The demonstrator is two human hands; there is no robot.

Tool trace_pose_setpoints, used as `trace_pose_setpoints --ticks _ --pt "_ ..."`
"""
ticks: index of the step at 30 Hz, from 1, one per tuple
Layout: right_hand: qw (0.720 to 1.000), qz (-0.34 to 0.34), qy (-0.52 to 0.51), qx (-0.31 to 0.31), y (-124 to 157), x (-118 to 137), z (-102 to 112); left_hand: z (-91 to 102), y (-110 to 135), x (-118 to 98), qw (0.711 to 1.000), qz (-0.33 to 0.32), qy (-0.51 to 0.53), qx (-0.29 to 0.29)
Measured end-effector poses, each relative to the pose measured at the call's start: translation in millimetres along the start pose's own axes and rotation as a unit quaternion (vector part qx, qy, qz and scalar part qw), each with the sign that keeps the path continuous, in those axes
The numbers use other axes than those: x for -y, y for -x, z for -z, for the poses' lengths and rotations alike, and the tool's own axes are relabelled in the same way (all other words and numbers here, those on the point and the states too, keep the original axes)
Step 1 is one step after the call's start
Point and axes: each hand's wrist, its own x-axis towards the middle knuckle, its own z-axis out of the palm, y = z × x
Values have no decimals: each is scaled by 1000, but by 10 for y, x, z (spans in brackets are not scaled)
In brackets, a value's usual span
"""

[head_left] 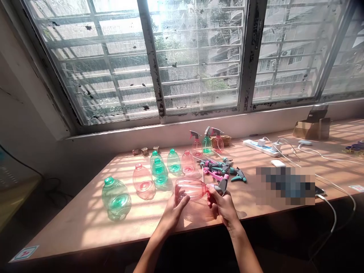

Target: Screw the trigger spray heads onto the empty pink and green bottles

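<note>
A clear pink spray bottle (190, 189) lies sideways in the air above the table's front edge. My left hand (178, 203) is closed around its base end. At the neck, my right hand (223, 204) grips the collar of the grey trigger sprayer head (222, 185), which sits at the bottle's mouth. Just behind my hands lies a pile of loose trigger sprayer heads (216, 167) in grey, pink and green. To the left stand several bottles without heads, among them a large green bottle (116, 199) and a pink bottle (143, 182).
Three bottles with sprayer heads (207, 142) stand at the back by the window wall. A white power strip (261, 148) with plugs and cables lies at right. Nearer are a white charger (278, 163) and a blurred-out device (290, 186). A cardboard box (311, 128) stands far right.
</note>
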Motion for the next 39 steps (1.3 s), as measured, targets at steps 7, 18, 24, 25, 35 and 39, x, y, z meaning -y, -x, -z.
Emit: trace_pose_setpoints --ticks 7,18,24,25,35,39 --pt "1000 -6 -18 -19 25 45 -6 -32 22 42 999 -31 -5 18" --pt "999 -12 -22 -21 39 35 3 -5 16 64 999 -31 -3 11" --pt "1000 -12 -17 -5 30 13 9 5 44 1 1000 10 -4 1" --pt "1000 -19 -13 -7 30 14 6 8 46 -8 1000 21 -2 -2" --pt "999 -30 13 -18 42 44 -23 -23 36 8 999 -18 42 7" --pt "1000 -2 12 0 47 59 -32 -15 52 -78 999 0 32 14"
